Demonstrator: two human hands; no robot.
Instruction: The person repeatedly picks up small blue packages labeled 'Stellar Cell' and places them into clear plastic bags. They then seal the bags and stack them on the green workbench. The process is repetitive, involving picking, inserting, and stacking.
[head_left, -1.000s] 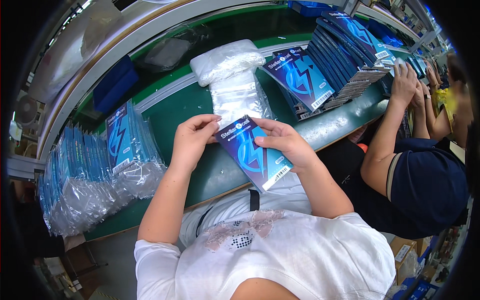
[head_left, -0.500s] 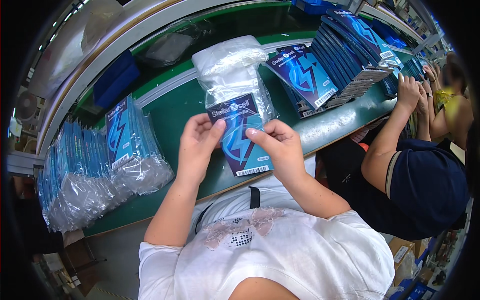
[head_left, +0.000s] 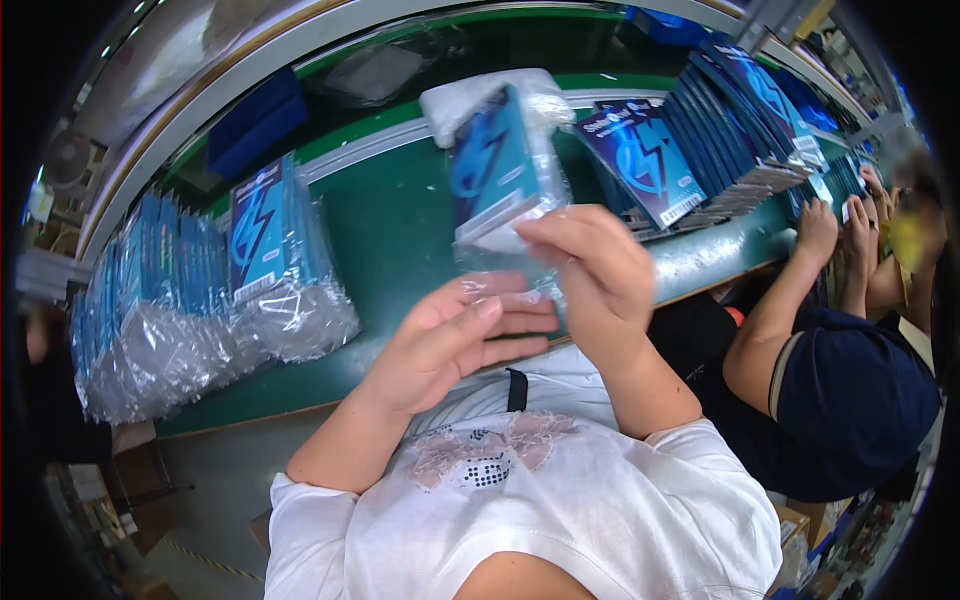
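A flat blue and dark purple box point(head_left: 490, 165) with a lightning-bolt print stands tilted over the green table, clear plastic film around it. My right hand point(head_left: 605, 265) pinches it at its lower right corner. Below it my left hand point(head_left: 450, 340) is open, fingers stretched out; loose film from the bag point(head_left: 485, 258) hangs close to its fingertips. Partly hidden behind the box lies a stack of clear plastic bags point(head_left: 548, 92).
At left stand several bagged blue boxes point(head_left: 265, 235) in a row. Several unbagged boxes point(head_left: 645, 165) lean in a stack at right. A blue bin point(head_left: 258, 122) sits beyond the table's rail. A co-worker's hands point(head_left: 820, 230) work at far right.
The box has moved up and away from me, from between both hands into my right hand, and clear film now surrounds it. My left hand has let go and dropped lower.
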